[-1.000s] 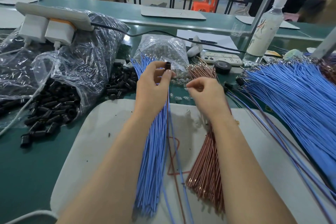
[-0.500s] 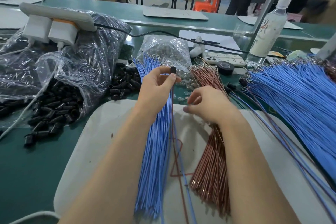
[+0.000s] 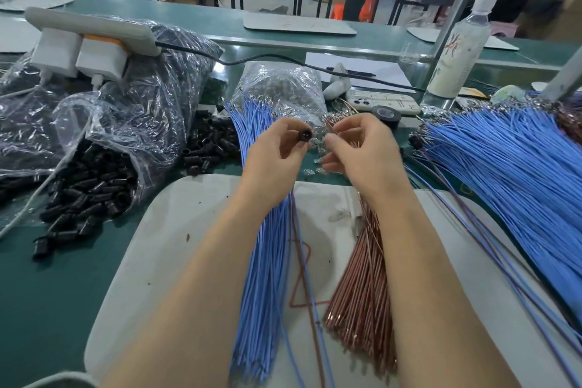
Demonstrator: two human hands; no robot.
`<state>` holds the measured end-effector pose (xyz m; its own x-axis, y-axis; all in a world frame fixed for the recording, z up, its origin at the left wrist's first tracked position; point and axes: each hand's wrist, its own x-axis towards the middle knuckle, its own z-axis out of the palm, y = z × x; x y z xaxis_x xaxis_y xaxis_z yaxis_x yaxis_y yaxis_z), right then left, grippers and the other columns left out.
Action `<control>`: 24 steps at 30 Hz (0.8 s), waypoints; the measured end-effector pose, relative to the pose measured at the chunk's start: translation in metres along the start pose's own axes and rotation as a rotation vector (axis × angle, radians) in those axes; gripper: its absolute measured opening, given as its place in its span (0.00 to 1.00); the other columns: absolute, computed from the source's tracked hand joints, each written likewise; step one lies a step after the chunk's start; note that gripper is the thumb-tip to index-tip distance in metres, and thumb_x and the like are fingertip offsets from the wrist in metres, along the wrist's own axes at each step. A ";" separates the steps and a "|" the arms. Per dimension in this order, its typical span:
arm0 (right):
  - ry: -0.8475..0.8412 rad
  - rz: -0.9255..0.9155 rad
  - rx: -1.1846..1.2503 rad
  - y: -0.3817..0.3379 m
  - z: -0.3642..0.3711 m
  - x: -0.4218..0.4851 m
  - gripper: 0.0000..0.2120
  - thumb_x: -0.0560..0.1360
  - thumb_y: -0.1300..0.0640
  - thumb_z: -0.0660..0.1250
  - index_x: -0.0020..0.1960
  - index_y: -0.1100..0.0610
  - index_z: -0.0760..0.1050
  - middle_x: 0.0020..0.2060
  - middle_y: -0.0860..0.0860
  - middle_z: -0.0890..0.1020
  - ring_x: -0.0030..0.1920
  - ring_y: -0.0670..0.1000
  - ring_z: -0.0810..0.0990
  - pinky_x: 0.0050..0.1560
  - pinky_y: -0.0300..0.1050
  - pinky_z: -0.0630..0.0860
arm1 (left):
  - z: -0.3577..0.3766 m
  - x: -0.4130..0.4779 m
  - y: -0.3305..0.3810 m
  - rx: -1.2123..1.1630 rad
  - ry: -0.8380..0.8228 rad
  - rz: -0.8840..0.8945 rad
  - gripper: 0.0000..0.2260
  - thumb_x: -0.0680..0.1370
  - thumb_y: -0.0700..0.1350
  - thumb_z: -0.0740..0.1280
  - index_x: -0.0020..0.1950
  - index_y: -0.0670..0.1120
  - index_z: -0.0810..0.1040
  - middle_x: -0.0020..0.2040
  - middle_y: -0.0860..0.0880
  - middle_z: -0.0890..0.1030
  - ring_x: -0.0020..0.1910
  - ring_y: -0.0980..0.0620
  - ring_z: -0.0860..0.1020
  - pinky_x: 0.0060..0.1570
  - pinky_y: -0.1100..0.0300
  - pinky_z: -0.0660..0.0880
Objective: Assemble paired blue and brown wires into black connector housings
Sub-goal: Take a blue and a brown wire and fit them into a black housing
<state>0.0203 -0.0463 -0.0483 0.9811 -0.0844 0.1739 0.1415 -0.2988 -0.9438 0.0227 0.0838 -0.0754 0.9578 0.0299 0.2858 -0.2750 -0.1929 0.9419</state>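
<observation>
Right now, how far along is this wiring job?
Done: a few finished pairs, blue and brown wires in black housings, appear to lie at the right. In hand: the left hand pinches one black connector housing. The right hand hovers beside it, and what it holds is unclear. Left: plenty, judging by the thick blue wire bundle, the brown wire bundle and the bag of loose housings.

Bright, even overhead light, soft shadows, glare on plastic, wide-angle bending at edges.
</observation>
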 end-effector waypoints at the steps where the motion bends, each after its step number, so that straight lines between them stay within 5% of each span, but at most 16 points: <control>1: 0.034 -0.042 0.014 0.000 -0.001 0.001 0.04 0.75 0.65 0.67 0.46 0.59 0.74 0.37 0.52 0.80 0.30 0.46 0.82 0.36 0.43 0.82 | 0.000 0.000 0.000 0.006 -0.006 0.003 0.13 0.78 0.33 0.62 0.47 0.51 0.74 0.49 0.47 0.82 0.51 0.53 0.80 0.60 0.57 0.74; 5: 0.026 -0.113 0.105 -0.001 -0.004 0.003 0.05 0.74 0.66 0.69 0.44 0.57 0.79 0.36 0.50 0.83 0.38 0.47 0.84 0.47 0.42 0.81 | 0.001 0.000 -0.002 0.007 -0.021 0.002 0.12 0.78 0.32 0.62 0.49 0.50 0.75 0.48 0.48 0.82 0.51 0.52 0.80 0.59 0.55 0.75; 16: 0.017 -0.329 -0.225 0.000 0.000 -0.001 0.05 0.74 0.64 0.69 0.47 0.57 0.81 0.39 0.48 0.83 0.41 0.43 0.81 0.48 0.36 0.78 | 0.000 0.000 -0.003 0.110 -0.040 0.039 0.09 0.79 0.36 0.62 0.52 0.49 0.76 0.45 0.51 0.82 0.47 0.52 0.80 0.52 0.57 0.76; 24: 0.041 -0.371 -0.375 -0.003 0.000 -0.002 0.06 0.73 0.65 0.68 0.46 0.57 0.82 0.40 0.50 0.83 0.41 0.46 0.81 0.49 0.43 0.78 | 0.001 -0.001 -0.001 0.291 -0.035 0.155 0.10 0.78 0.35 0.63 0.56 0.46 0.79 0.42 0.55 0.78 0.39 0.71 0.73 0.40 0.78 0.67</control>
<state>0.0179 -0.0453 -0.0455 0.8671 0.0572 0.4948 0.4141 -0.6347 -0.6524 0.0220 0.0831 -0.0767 0.9099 -0.0549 0.4111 -0.3878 -0.4644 0.7962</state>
